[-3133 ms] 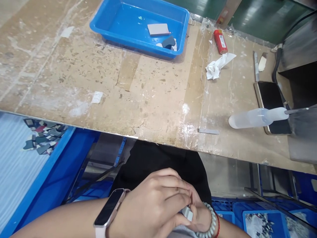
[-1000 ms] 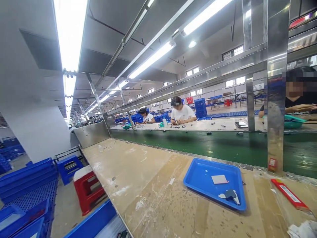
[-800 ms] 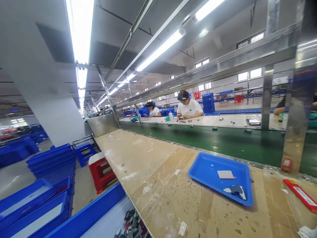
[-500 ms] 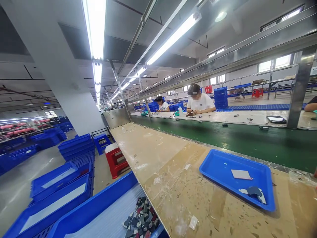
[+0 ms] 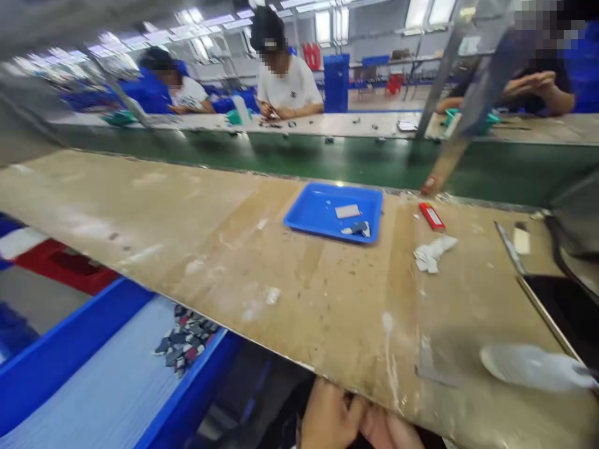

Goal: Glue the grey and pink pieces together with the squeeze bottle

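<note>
My left hand (image 5: 326, 413) and my right hand (image 5: 389, 428) are close together at the front edge of the worktable (image 5: 224, 249), low in the view. The fingers of both look curled inward. Blur and the table edge hide what they hold, if anything. Beyond them on the table lies a blue tray (image 5: 306, 215) with a pale flat piece (image 5: 347, 211) and a dark and white scrap (image 5: 359, 229) in it. To the right are a crumpled white tissue (image 5: 433, 254) and a red lighter-like item (image 5: 431, 216).
A blue bin (image 5: 70, 333) with a heap of small dark pieces (image 5: 187, 337) stands at lower left. A translucent bottle (image 5: 533, 366) lies at right, near a dark tablet-like panel (image 5: 568, 312). Past a green conveyor belt (image 5: 262, 156), several people sit working.
My view has swung right and down. Both my hands, the bottle, the tissue and the red item have come into sight. The tray now appears farther left and higher.
</note>
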The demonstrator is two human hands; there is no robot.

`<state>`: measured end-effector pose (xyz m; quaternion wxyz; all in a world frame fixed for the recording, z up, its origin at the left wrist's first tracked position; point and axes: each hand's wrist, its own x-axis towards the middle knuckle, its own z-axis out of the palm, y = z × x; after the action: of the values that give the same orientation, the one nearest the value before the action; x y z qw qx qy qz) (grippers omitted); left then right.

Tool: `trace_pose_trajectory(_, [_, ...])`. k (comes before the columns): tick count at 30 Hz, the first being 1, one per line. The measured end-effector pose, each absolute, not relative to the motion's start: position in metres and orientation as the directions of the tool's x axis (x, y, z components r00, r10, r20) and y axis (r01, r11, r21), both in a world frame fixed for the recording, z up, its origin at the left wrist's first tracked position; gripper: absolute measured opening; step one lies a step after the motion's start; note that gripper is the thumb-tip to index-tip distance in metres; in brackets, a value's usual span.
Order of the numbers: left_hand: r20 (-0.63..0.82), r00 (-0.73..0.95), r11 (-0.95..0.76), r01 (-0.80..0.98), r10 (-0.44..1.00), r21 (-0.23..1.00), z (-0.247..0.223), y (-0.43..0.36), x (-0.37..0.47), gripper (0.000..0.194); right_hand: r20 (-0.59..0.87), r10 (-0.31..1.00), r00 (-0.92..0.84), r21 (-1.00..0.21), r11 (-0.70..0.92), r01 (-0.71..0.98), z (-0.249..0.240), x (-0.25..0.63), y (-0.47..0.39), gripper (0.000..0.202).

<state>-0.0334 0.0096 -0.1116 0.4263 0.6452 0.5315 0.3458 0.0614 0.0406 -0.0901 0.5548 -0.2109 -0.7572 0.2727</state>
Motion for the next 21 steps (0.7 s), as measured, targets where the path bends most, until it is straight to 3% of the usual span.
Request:
trace_pose_trajectory(1, [-0.029,0.187,-0.045,0.381,0.982,0.924,-0.118,0.007,-0.030,0.026,0.551,0.783,-0.289,-0.825,0.562,-0.052,-0.101,0.076,0.032,0.041])
trace_pose_trajectory(3, [-0.057,0.196,-0.019,0.366,0.979,0.930,-0.128,0.006,-0.030,0.025,0.190,0.928,-0.319,-0.973,0.135,-0.188,-0.119,0.095,0.019,0.048])
trace_pose_trajectory(5, [-0.066,0.210,-0.012,0.352,0.975,0.936,-0.131,0.009,-0.036,0.027,-0.092,0.916,-0.391,-0.923,-0.226,-0.311,-0.130,0.102,0.013,0.061])
trace_pose_trajectory(8, [-0.061,0.203,-0.011,0.335,0.977,0.942,-0.121,0.005,-0.048,0.032,-0.336,0.798,-0.501,-0.689,-0.571,-0.446,-0.132,0.098,0.006,0.060])
trace_pose_trajectory(14, [-0.147,0.268,0.075,0.259,0.952,0.963,-0.087,-0.031,-0.063,0.041,-0.474,0.565,-0.675,-0.274,-0.823,-0.497,-0.107,0.090,-0.031,0.048])
trace_pose_trajectory(18, [-0.269,0.279,0.208,0.231,0.922,0.950,-0.079,-0.048,-0.067,0.038,-0.506,0.457,-0.732,-0.171,-0.884,-0.435,-0.099,0.091,-0.043,0.056])
trace_pose_trajectory(21, [-0.298,0.268,0.246,0.211,0.916,0.946,-0.075,-0.052,-0.068,0.038,-0.506,0.446,-0.739,-0.194,-0.893,-0.406,-0.097,0.090,-0.042,0.060])
